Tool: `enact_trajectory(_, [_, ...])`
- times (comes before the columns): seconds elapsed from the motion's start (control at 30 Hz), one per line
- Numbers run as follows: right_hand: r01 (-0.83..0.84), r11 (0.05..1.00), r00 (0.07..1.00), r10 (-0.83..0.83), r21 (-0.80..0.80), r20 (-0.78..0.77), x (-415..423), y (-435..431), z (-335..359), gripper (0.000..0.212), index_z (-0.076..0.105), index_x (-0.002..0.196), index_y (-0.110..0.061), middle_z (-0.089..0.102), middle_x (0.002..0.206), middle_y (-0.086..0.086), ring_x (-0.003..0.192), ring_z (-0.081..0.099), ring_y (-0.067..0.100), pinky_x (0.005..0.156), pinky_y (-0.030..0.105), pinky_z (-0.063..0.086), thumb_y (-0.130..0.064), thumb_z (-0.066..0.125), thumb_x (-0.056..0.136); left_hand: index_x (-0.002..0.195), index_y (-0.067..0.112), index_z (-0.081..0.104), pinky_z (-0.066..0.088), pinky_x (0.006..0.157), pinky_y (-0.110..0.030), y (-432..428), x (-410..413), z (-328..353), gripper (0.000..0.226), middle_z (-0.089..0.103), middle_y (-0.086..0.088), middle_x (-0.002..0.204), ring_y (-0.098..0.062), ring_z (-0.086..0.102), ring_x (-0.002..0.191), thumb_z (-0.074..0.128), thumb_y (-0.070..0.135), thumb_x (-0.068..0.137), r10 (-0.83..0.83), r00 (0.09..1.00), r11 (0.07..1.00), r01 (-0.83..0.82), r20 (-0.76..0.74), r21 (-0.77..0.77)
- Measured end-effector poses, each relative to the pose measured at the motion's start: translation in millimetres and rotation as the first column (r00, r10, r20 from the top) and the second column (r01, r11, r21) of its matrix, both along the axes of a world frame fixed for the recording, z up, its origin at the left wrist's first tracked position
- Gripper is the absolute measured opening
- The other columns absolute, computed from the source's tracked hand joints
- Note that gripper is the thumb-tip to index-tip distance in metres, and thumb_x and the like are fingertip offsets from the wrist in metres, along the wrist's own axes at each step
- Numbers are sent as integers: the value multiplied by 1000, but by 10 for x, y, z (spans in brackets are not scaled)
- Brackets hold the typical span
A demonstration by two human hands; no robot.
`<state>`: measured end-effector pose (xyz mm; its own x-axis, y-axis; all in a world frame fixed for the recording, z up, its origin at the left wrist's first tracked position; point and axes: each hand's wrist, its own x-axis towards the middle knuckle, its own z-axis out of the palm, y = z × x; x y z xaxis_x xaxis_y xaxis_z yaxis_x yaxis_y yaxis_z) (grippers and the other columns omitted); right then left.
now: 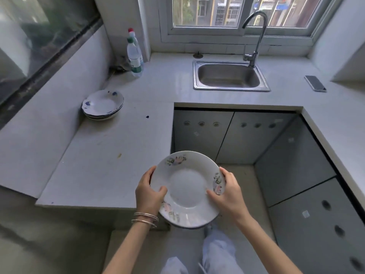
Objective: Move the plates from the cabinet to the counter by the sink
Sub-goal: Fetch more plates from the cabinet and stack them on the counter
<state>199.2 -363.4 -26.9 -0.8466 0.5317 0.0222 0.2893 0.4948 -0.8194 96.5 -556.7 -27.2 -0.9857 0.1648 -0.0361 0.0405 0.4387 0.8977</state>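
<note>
Carrying floral plate [186, 189], lower centre, left hand [149, 192] and right hand [229, 196] pinching opposite rims. We judge next: set atop plate stack [102, 104], left-centre counter [122, 147].

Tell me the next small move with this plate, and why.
Probably carry the flowered plate, held at its rim by the left hand and right hand, forward and left onto the stack of plates on the counter; it hangs short of the counter.

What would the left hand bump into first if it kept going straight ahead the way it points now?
Probably the counter: the left hand, gripping the plate, points up-frame toward its front edge. Depth is unclear, so it may pass above.
</note>
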Motion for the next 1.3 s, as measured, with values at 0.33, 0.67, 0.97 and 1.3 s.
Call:
enact_trajectory(0.33, [-180,983,981,183,-43,68,-1148,1030,-21,77,37,135,-5,44,113,-1,110,43,11,89,8,26,-11,77,69,121,8,55,47,90,-34,927,-821,-72,57,59,-9,117,-20,54,103,66,-8,67,209,978,978,-209,-17,6])
enact_trajectory(0.67, [-433,901,898,429,21,93,-2274,1691,150,75,32,137,-7,44,121,4,107,36,5,88,4,21,-13,73,75,117,4,58,40,87,-26,1457,-1462,-5,55,61,-11,116,-20,55,103,66,-10,65,429,901,903,-429,-59,10])
enact_trajectory(0.97, [-573,820,808,563,5,172,-3080,1475,84,75,31,138,-10,44,129,6,120,40,15,96,15,26,-21,73,76,116,8,59,42,85,-27,1244,-1873,-105,54,62,-7,114,-21,57,100,67,-9,67,567,823,823,-568,27,27])
enact_trajectory(1.3, [-659,751,745,647,33,162,-4218,935,273,74,30,138,-9,41,134,8,123,39,19,98,19,29,-24,72,79,120,8,57,42,93,-30,742,-2803,57,56,61,-7,120,-22,56,109,65,-9,68,678,735,733,-675,-10,85])
